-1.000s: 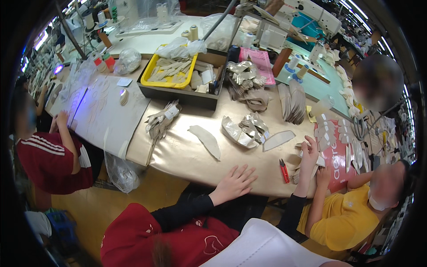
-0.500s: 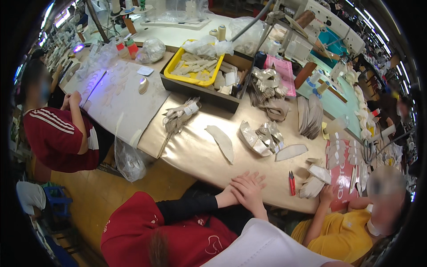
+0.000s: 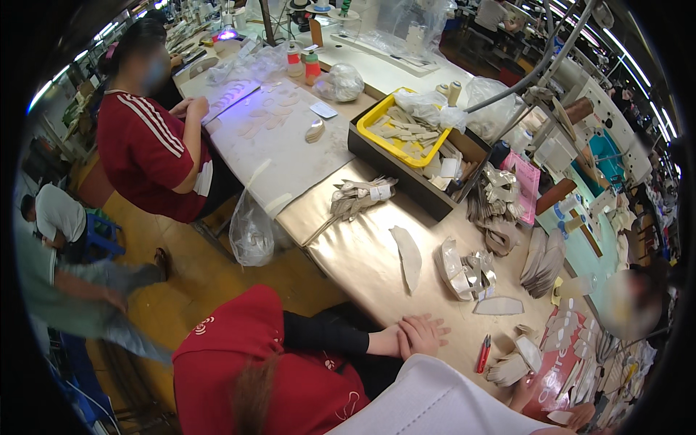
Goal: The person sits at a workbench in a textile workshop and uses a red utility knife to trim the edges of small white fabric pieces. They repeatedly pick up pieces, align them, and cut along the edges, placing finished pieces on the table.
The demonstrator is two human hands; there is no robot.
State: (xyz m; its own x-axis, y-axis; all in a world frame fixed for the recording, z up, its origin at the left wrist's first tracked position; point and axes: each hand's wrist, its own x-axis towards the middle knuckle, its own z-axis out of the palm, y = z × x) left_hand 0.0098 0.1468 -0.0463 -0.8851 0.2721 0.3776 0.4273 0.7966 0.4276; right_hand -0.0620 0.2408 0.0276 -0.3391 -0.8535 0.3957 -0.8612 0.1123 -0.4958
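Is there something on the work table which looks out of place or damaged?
Nothing looks clearly damaged or spilled. Slightly odd: one curved piece lies singly on the gold table cover, while the pieces in the bundle to its left are gathered together. It may simply be set aside.

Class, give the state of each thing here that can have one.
Right hand: empty, lying over the other
Left hand: partly covered
Red snips: lying down, open or shut unclear
Curved grey piece: lying flat
Yellow tray: filled with pale pieces
Black box: open, holding the tray
Violet lamp: lit
Clear plastic bag: hanging
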